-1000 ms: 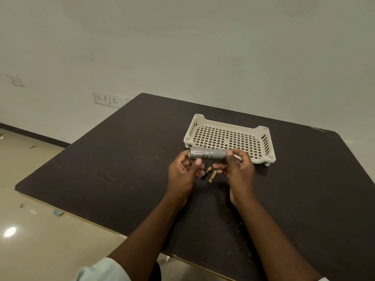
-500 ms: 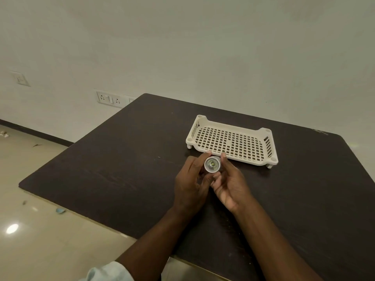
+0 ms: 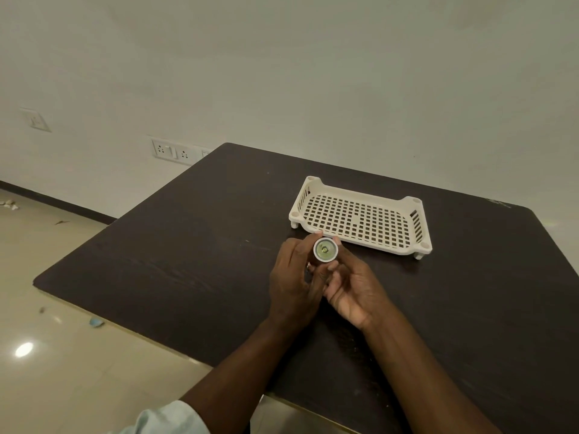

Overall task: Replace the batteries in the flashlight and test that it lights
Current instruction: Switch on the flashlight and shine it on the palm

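1. No text, label, brand, number or sign can be read anywhere.
2. On the flashlight (image 3: 325, 249), held lens-up just before the tray (image 3: 360, 219), no marking is seen.

A dark wood-grain worktop (image 3: 188, 245) stands near a plain pale wall (image 3: 313, 73), with a socket plate (image 3: 175, 151) just left of its far corner and glossy beige floor (image 3: 62, 355) below.

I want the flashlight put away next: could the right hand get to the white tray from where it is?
Probably yes: the tray sits just beyond the right hand, with nothing between them, though that hand holds the flashlight.
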